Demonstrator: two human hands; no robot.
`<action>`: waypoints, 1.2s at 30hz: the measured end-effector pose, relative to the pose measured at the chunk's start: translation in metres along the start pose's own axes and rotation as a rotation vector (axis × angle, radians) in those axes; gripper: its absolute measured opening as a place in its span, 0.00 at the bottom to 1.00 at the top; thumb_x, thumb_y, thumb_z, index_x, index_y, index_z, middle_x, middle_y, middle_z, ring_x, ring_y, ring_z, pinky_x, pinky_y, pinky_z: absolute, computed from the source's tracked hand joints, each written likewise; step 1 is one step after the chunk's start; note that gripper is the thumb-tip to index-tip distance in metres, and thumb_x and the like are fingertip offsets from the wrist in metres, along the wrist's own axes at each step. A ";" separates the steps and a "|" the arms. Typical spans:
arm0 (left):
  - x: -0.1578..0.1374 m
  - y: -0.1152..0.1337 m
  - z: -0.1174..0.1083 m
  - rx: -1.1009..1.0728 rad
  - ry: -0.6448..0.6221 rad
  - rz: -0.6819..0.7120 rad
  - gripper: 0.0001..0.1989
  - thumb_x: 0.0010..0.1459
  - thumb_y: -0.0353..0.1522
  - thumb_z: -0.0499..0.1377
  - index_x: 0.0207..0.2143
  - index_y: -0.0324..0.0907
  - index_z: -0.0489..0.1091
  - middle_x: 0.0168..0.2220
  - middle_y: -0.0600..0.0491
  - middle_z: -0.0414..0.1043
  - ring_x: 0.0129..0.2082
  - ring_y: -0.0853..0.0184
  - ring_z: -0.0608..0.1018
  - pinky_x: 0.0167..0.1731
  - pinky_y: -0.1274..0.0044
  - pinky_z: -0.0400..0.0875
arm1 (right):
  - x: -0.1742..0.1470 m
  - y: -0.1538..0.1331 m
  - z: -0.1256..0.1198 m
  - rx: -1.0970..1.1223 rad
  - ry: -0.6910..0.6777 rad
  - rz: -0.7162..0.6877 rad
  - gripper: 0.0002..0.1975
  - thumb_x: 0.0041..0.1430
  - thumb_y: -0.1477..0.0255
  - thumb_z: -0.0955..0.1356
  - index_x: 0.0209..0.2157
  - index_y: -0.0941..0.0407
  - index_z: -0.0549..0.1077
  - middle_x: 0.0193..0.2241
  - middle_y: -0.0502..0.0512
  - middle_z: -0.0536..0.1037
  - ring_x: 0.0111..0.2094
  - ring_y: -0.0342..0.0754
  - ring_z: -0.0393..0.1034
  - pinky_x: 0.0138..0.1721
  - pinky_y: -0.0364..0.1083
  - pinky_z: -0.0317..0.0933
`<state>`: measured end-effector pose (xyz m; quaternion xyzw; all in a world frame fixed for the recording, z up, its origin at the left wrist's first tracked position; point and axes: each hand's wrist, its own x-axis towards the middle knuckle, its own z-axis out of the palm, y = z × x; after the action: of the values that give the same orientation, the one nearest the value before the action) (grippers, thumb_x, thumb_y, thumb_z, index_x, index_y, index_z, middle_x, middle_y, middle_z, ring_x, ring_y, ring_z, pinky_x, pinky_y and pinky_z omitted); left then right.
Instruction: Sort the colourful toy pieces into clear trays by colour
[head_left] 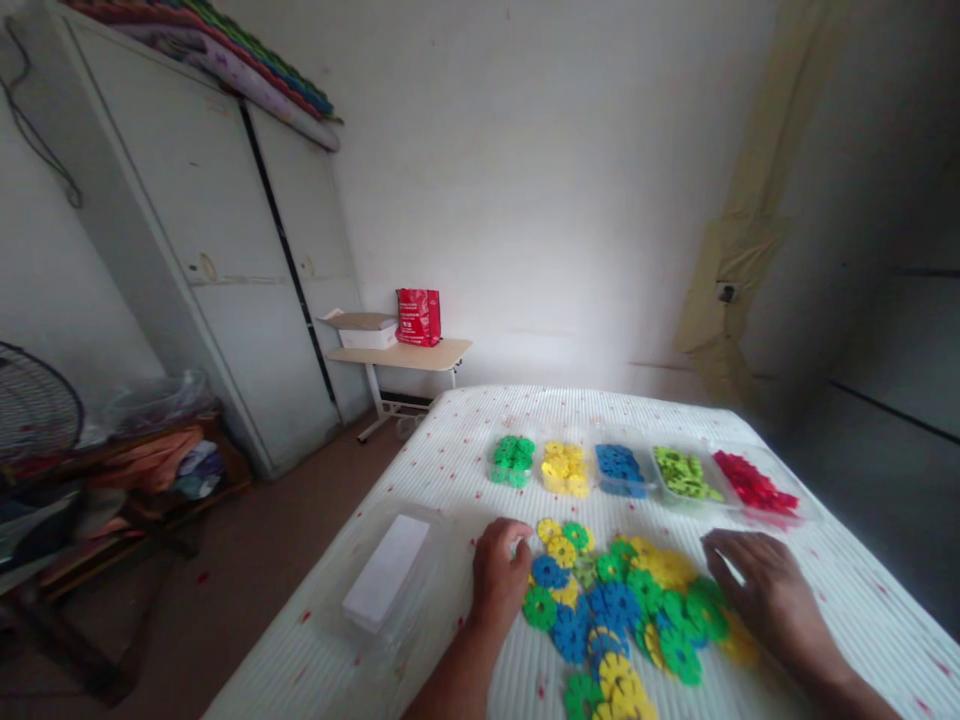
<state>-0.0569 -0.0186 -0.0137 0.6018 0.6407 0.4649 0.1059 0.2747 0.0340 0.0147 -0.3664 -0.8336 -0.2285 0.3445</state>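
A spread pile of interlocking plastic snowflake discs (619, 605) in yellow, green and blue lies on the white tablecloth between my hands. My left hand (499, 570) rests at the pile's left edge, fingers loosely curved and a gap between thumb and forefinger. No disc shows in it. At the right side my right hand (776, 595) reaches over the pile's edge, slightly blurred, thumb apart from the fingers. Behind the pile stand clear containers of green discs (514, 455), yellow discs (565, 465), blue discs (621, 470), light green pieces (684, 472) and red pieces (754, 485).
Left of my left hand, a clear plastic box (409, 600) holds a pale rectangular block (388, 572). Beyond the covered table (480, 405) stand a small side table (442, 355) with a red bag (418, 317), and a grey cabinet (217, 250). A fan (37, 400) is far left.
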 end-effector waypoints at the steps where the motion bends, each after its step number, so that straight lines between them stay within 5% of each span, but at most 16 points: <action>1: 0.000 0.002 0.000 0.021 -0.014 0.013 0.11 0.48 0.24 0.51 0.31 0.42 0.71 0.34 0.52 0.73 0.38 0.66 0.74 0.42 0.74 0.66 | -0.008 0.003 -0.003 0.000 -0.010 -0.008 0.10 0.60 0.69 0.62 0.33 0.58 0.72 0.29 0.57 0.78 0.30 0.49 0.70 0.36 0.48 0.58; 10: 0.003 0.045 0.008 0.475 -0.248 0.007 0.19 0.43 0.43 0.61 0.38 0.47 0.73 0.38 0.50 0.72 0.43 0.56 0.70 0.42 0.65 0.59 | -0.010 -0.009 -0.005 0.061 -0.087 0.011 0.10 0.62 0.70 0.60 0.33 0.57 0.71 0.28 0.56 0.77 0.30 0.47 0.69 0.37 0.48 0.58; 19: 0.014 0.046 0.006 0.493 -0.343 -0.093 0.14 0.43 0.36 0.59 0.36 0.49 0.73 0.38 0.53 0.74 0.43 0.60 0.71 0.41 0.71 0.60 | -0.013 -0.011 -0.002 0.075 -0.109 0.049 0.13 0.63 0.70 0.59 0.31 0.57 0.72 0.28 0.56 0.76 0.29 0.47 0.69 0.35 0.47 0.58; 23: 0.024 0.033 -0.001 0.320 -0.304 -0.107 0.13 0.45 0.34 0.59 0.35 0.45 0.74 0.35 0.54 0.75 0.39 0.63 0.74 0.39 0.75 0.64 | -0.012 -0.013 -0.001 0.064 -0.104 0.046 0.14 0.63 0.70 0.59 0.29 0.57 0.72 0.27 0.57 0.76 0.28 0.47 0.69 0.34 0.47 0.58; 29: 0.045 0.023 -0.003 0.278 -0.291 0.000 0.15 0.47 0.30 0.58 0.40 0.42 0.73 0.37 0.51 0.74 0.41 0.64 0.73 0.44 0.75 0.65 | -0.013 -0.014 0.001 0.093 -0.118 0.064 0.12 0.63 0.70 0.60 0.31 0.57 0.72 0.28 0.56 0.76 0.29 0.47 0.69 0.34 0.47 0.60; 36: 0.045 0.025 0.008 0.294 -0.452 0.176 0.14 0.41 0.24 0.57 0.33 0.44 0.75 0.36 0.52 0.74 0.42 0.63 0.72 0.46 0.75 0.64 | -0.014 -0.014 0.001 0.117 -0.147 0.080 0.13 0.63 0.70 0.59 0.30 0.57 0.72 0.28 0.56 0.76 0.29 0.46 0.69 0.34 0.46 0.60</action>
<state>-0.0459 0.0205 0.0193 0.7524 0.6067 0.2285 0.1166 0.2702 0.0194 0.0015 -0.3946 -0.8532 -0.1377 0.3120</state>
